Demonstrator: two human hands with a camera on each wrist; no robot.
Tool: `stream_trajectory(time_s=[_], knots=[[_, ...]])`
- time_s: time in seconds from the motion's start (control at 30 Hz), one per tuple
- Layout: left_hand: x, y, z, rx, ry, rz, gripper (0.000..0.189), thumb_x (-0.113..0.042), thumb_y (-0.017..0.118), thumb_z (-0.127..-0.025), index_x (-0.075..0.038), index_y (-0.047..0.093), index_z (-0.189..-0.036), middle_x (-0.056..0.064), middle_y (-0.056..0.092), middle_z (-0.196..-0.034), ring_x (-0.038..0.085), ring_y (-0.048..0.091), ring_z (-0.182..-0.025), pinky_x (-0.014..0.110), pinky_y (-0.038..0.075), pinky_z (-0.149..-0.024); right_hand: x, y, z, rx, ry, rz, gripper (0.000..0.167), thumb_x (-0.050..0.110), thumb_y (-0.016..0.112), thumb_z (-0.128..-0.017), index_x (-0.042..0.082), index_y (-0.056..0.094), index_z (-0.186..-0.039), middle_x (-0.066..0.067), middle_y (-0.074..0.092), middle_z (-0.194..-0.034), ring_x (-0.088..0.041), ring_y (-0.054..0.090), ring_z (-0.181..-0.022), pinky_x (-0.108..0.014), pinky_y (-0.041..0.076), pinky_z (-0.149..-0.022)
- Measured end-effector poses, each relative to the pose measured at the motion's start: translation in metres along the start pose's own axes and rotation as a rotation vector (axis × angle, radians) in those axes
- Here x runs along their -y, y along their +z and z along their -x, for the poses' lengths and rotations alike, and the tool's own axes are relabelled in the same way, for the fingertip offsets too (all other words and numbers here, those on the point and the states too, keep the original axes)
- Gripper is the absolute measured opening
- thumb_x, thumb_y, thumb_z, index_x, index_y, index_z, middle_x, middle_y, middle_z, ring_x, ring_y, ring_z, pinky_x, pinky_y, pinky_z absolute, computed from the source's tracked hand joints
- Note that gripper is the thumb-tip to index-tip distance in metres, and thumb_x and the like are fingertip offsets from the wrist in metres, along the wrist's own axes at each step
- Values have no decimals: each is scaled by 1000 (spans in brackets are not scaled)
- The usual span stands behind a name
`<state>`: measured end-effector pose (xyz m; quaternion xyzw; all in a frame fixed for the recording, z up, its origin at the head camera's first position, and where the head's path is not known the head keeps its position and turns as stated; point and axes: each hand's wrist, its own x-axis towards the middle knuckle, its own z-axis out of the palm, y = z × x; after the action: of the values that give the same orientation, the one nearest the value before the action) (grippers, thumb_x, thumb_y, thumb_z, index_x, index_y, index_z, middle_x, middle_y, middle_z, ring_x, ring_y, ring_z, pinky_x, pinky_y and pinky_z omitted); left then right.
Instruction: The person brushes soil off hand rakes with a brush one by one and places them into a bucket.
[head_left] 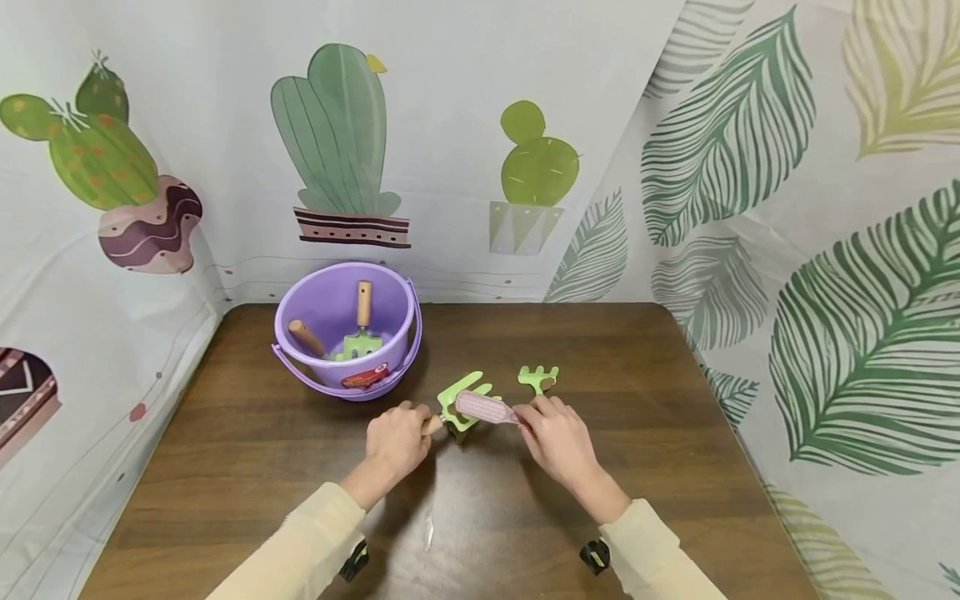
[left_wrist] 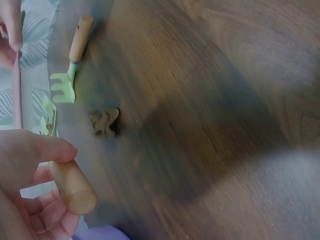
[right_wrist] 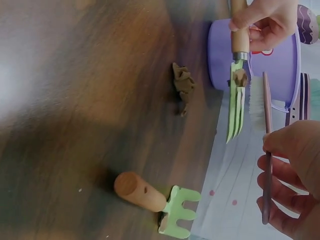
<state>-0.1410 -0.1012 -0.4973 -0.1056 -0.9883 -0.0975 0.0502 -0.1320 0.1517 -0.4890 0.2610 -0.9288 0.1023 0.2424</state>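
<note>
My left hand (head_left: 397,437) grips the wooden handle of a green garden fork (right_wrist: 235,105), held up off the table with a brown clump (right_wrist: 240,77) stuck near the base of its tines. In my right hand (head_left: 558,437) is a pink brush (head_left: 483,407), pinched by its handle. Its pale bristles (right_wrist: 257,102) face the fork, close beside the tines. Below them on the tabletop lies a crumbly brown lump (left_wrist: 104,122). A smaller green hand rake (right_wrist: 175,215) with a wooden handle rests on the table beyond my right hand, a bit of brown on its head.
At the back left stands a purple bucket (head_left: 322,304) with its handle folded down, holding two wooden-handled green tools (head_left: 363,304). A small clear sliver (head_left: 429,532) lies near the front of the brown table (head_left: 600,367). Patterned cloth (head_left: 450,125) hangs behind.
</note>
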Motion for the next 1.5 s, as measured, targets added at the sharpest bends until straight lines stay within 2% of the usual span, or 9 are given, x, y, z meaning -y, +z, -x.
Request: stream_trajectory(time_s=[0.13,0.33,0.63,0.77,1.0,1.3,1.5], knots=[[-8,0,2,-26,36,-10,19,-23,75,-62,-20,60,-74,-1,50,-66,24,57,-60,37,41,-45,4,2,-7,-22,-3,1,20,13,71,-73,14,69,-93,2,58,-80,-18,52,-70,-31,43,-58],[-12,-3,2,-60,54,-15,18,-21,74,-62,-19,60,-73,0,51,-65,24,57,-59,38,41,-44,11,6,-12,6,-9,5,18,14,72,-74,14,69,-92,2,58,-80,-18,53,-73,-31,45,-61],[4,-8,1,-33,-21,-11,17,-19,73,-63,-19,60,-73,1,48,-65,26,57,-60,38,41,-45,9,2,1,41,-5,-7,18,13,72,-74,15,70,-92,3,58,-78,-16,52,-70,-29,45,-61],[10,-8,0,-32,-33,-9,16,-20,73,-64,-19,60,-73,1,49,-65,27,57,-59,38,41,-44,5,0,9,62,-7,0,19,12,72,-74,15,70,-93,3,59,-79,-16,52,-70,-29,46,-62],[14,-7,0,-21,-37,-5,17,-21,73,-64,-19,61,-75,1,50,-66,28,58,-61,39,42,-45,1,-4,9,10,-25,-6,20,11,72,-73,14,69,-93,3,59,-81,-17,53,-71,-31,45,-62],[1,-4,6,-16,19,0,18,-20,74,-63,-20,61,-75,-1,48,-65,25,57,-59,38,41,-45,9,1,-8,-2,-36,1,19,13,70,-75,14,69,-94,3,58,-81,-18,52,-72,-31,44,-61],[-2,-1,9,-38,50,-12,20,-22,75,-61,-21,61,-76,-2,49,-66,24,57,-59,37,41,-44,14,9,-6,-7,-53,11,17,14,69,-75,15,68,-91,2,57,-79,-19,53,-71,-31,44,-60]])
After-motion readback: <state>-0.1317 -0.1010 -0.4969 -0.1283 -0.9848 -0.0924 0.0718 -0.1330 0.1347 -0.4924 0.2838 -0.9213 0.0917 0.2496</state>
